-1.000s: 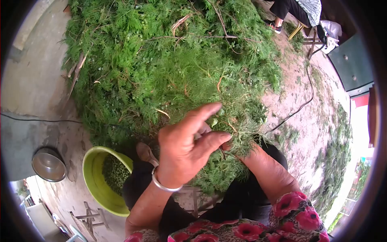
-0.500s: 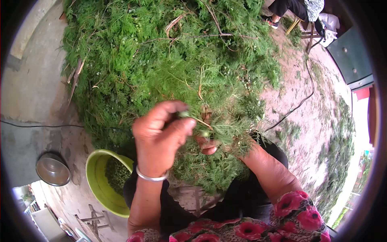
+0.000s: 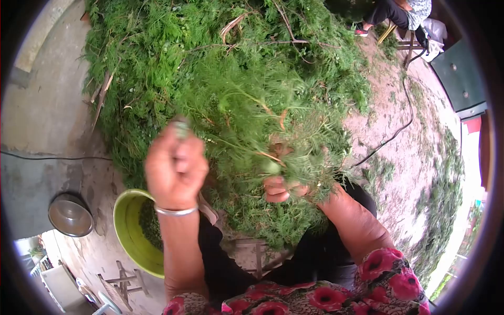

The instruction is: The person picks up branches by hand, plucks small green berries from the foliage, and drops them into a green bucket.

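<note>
My left hand (image 3: 177, 163), with a silver bangle at its wrist, is blurred and closed on a small pale-green cone above the left part of the leafy pile. My right hand (image 3: 281, 189) is wrapped round a leafy green branch (image 3: 262, 126) in front of my lap; foliage hides some of its fingers. One round green cone (image 3: 271, 168) shows just above the right-hand fingers. The big pile of cut evergreen branches (image 3: 152, 58) spreads beyond both hands. Below my left hand, a lime-green bucket (image 3: 123, 231) holds many small green cones.
A metal bowl (image 3: 71, 215) lies on the floor at the left. A small wooden stool frame (image 3: 123, 281) is at the lower left. Another person (image 3: 391, 13) sits at the upper right, near a green cabinet (image 3: 457, 73). A black cable (image 3: 391, 137) crosses the floor at the right.
My left hand has moved left, away from the right hand, with the small cone in its fingers. The branch in my right hand has shifted and spread. The view has moved slightly.
</note>
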Motion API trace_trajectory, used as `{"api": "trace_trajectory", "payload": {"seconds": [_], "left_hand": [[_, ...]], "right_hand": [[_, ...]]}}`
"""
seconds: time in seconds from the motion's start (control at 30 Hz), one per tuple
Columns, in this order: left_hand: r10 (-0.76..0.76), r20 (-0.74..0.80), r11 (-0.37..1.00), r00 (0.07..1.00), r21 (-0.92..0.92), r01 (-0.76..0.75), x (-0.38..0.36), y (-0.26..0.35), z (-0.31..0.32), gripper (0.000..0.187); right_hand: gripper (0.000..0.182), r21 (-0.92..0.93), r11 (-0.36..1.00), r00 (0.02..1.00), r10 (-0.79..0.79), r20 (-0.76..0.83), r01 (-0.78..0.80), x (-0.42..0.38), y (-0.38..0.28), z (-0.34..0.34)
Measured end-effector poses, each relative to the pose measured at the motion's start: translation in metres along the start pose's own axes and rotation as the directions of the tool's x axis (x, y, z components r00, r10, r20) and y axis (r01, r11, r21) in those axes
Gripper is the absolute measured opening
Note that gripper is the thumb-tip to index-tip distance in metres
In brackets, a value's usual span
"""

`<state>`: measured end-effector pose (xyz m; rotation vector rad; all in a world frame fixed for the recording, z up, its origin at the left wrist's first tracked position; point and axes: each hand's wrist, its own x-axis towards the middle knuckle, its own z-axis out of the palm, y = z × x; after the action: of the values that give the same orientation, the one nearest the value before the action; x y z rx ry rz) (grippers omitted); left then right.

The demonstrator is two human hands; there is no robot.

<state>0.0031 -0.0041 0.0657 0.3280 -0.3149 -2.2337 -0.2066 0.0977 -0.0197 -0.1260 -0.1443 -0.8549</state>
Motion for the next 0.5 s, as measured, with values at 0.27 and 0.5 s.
{"api": "trace_trajectory", "payload": {"seconds": [0.27, 0.5], "left_hand": [[-0.045, 0.213, 0.992, 0.976, -0.103, 0.068, -0.011, 0.012, 0.019, 0.025], [0.2, -0.005, 0.641, 0.98, 0.757, -0.128, -0.015, -0.051, 0.035, 0.02]], "right_hand": [[0.033, -0.041, 0.998, 0.98, -0.052, -0.192, 0.045, 0.002, -0.005, 0.013], [0.04, -0.063, 0.987, 0.771, -0.157, -0.617, 0.151, 0.003, -0.002, 0.018]]}}
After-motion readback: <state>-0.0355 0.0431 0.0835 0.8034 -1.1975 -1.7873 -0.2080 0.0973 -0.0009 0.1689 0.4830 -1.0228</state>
